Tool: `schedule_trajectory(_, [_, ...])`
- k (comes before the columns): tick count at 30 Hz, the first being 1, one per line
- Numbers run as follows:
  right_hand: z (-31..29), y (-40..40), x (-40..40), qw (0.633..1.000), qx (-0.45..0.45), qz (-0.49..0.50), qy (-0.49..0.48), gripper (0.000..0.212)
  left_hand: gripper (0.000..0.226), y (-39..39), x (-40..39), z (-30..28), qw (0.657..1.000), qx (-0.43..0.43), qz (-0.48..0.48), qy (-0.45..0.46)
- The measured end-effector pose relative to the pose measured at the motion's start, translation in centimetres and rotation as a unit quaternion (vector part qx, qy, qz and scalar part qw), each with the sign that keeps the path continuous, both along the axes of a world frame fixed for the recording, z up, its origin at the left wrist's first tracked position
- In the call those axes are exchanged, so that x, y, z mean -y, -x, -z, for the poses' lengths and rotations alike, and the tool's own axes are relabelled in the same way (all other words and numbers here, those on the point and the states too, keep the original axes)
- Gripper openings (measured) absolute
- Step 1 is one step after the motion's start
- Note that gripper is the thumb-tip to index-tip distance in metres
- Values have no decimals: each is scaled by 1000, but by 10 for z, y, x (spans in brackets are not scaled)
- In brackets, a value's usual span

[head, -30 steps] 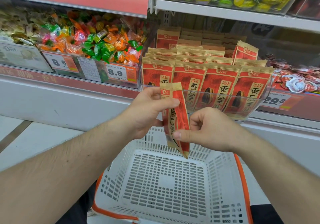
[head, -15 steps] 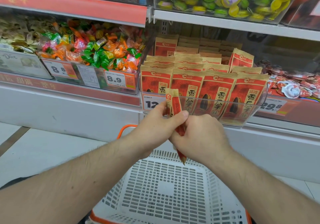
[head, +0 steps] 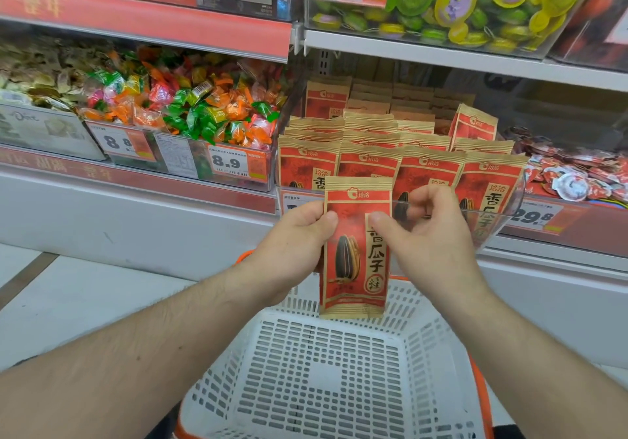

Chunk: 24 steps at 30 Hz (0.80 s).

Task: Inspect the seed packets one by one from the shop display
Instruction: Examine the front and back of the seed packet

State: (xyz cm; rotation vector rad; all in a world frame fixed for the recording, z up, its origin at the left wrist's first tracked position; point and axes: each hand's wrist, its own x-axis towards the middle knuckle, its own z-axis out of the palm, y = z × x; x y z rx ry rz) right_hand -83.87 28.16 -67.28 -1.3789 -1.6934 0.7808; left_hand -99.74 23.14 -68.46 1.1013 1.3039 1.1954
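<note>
Above a white perforated plastic shopping basket with orange trim (head: 326, 387), whose near edge is cut off by the frame, a red and tan paper seed packet printed with black sunflower seeds (head: 353, 251) is held upright, its front facing the camera. At far left, the bin of pale wrapped sweets (head: 37, 78) is blurred and hard to read; the clear bin of bright orange and green wrapped candies (head: 190, 109) beside it carries an 8.9 price tag. The left hand (head: 295, 245) pinches the packet's left edge with thumb in front, the fingers hidden behind. The packet has a ridged tan band at top and bottom, a small logo above and large characters down its right side. The right hand (head: 428, 235) pinches the right edge likewise. Behind, the clear display tray of matching red seed packets (head: 431, 173) is partly hidden by the hands.
</note>
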Motion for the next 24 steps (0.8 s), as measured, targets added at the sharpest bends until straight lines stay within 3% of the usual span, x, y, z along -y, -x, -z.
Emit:
schedule_trajectory(4, [-4, -6, -4, 975, -104, -107, 162, 13, 31, 3, -1, -4, 1000, 22, 0, -8])
schedule_trajectory(15, [-1, -1, -3, 947, -159, -165, 227, 6, 24, 14, -10, -10, 999, 19, -16, -40])
schedule_trajectory(18, [-2, 2, -3, 934, -210, -158, 244, 8, 26, 27, -22, -18, 979, -146, -64, -127])
schedule_trajectory(24, [-3, 7, -6, 888, -331, -130, 292, 10, 14, 67, -52, -37, 865, -343, -241, -275])
